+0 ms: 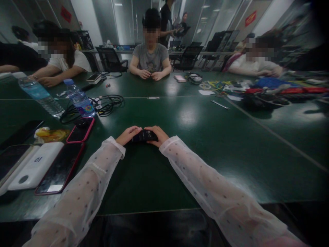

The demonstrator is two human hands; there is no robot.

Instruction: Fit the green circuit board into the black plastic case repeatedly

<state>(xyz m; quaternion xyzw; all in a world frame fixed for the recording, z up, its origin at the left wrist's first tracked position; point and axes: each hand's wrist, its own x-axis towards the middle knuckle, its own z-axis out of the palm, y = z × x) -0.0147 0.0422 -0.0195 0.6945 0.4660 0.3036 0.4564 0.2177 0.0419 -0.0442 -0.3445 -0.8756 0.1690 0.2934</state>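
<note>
Both hands meet at a small black phone (144, 136) on the green table (167, 178); its dark face shows small pale markings. My left hand (129, 134) grips its left end, fingers lying over the far edge. At the other end, my right hand (158, 135) is closed around it, with the thumb on the near side and the fingers on the far side. Sheer white dotted sleeves cover both my forearms. Whether the phone rests on the tabletop or is slightly raised, I cannot tell.
Left of me lie a red-edged phone (61, 168), a white power bank (37, 166) and a pink-cased phone (81, 130). Behind them stand water bottles (79, 99) and black cables (110, 104). A wrench (220, 105) and tangled wires (218, 85) lie right. People sit around the table.
</note>
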